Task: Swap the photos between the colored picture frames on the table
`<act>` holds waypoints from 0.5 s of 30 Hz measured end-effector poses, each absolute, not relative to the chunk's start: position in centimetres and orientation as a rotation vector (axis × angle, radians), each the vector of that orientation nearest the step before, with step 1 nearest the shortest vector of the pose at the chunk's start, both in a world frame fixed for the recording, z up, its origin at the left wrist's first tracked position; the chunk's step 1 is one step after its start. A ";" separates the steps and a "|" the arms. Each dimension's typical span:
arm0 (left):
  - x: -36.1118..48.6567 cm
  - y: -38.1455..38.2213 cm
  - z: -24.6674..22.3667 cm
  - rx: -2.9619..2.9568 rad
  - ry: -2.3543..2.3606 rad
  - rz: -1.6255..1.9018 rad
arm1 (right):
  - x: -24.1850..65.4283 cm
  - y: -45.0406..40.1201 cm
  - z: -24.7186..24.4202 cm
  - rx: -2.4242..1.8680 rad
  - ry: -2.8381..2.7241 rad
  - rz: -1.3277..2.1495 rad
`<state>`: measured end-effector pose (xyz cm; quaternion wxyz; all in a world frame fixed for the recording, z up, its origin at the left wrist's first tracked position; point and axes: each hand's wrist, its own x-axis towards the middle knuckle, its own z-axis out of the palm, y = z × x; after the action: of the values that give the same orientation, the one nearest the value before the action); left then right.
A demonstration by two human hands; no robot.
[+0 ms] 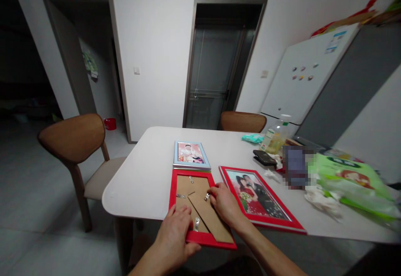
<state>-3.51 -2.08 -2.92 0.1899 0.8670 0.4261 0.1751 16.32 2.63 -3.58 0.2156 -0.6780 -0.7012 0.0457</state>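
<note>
A red picture frame (pixel 173 190) lies face down at the table's near edge, its brown backing board (pixel 200 188) and slanted stand leg (pixel 208 217) showing. Small metal clips sit along the backing's sides. My left hand (pixel 175 230) grips the lower left corner, fingers over the backing and thumb at the bottom edge. At the right side, my right hand (pixel 226 203) has its fingers curled onto a metal clip (pixel 207 197). Just beyond lies a light blue frame (pixel 207 165) with a photo, face up. A larger red frame (pixel 290 225) with a couple's photo lies to the right.
On the white table's (pixel 138 175) right side are a clear bottle (pixel 277 138) of yellow liquid, a black wallet-like item (pixel 265 158), crumpled tissues (pixel 324 201) and a green package (pixel 354 180). Wooden chairs stand left (pixel 75 138) and at the far side (pixel 243 121).
</note>
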 end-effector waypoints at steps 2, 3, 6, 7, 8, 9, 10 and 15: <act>-3.7 -2.1 -3.1 2.419 1.204 0.532 | 16.2 2.2 -3.4 -1.851 -1.938 0.085; -3.8 -2.1 -3.2 2.411 1.214 0.551 | 16.0 1.8 -3.3 -1.817 -1.944 0.067; -4.2 -1.9 -3.4 2.390 1.257 0.586 | 15.2 0.4 -2.6 -1.621 -2.077 0.195; -4.3 -1.9 -3.5 2.385 1.268 0.587 | 14.9 0.0 -2.4 -1.539 -2.142 0.298; -4.3 -1.8 -3.5 2.381 1.272 0.584 | 14.5 -0.5 -2.1 -1.464 -2.197 0.405; -4.3 -1.8 -3.5 2.378 1.271 0.578 | 14.2 -0.8 -1.9 -1.407 -2.237 0.496; -4.3 -1.7 -3.4 2.375 1.269 0.572 | 13.9 -1.1 -1.7 -1.370 -2.261 0.560; -4.0 -1.8 -3.1 2.367 1.286 0.569 | 12.8 -1.2 -2.1 -1.324 -2.263 0.562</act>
<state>-4.03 -1.77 -3.12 0.1928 0.8436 0.4582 0.2028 12.83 -1.25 -2.09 0.2280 -0.4808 -0.8218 0.2040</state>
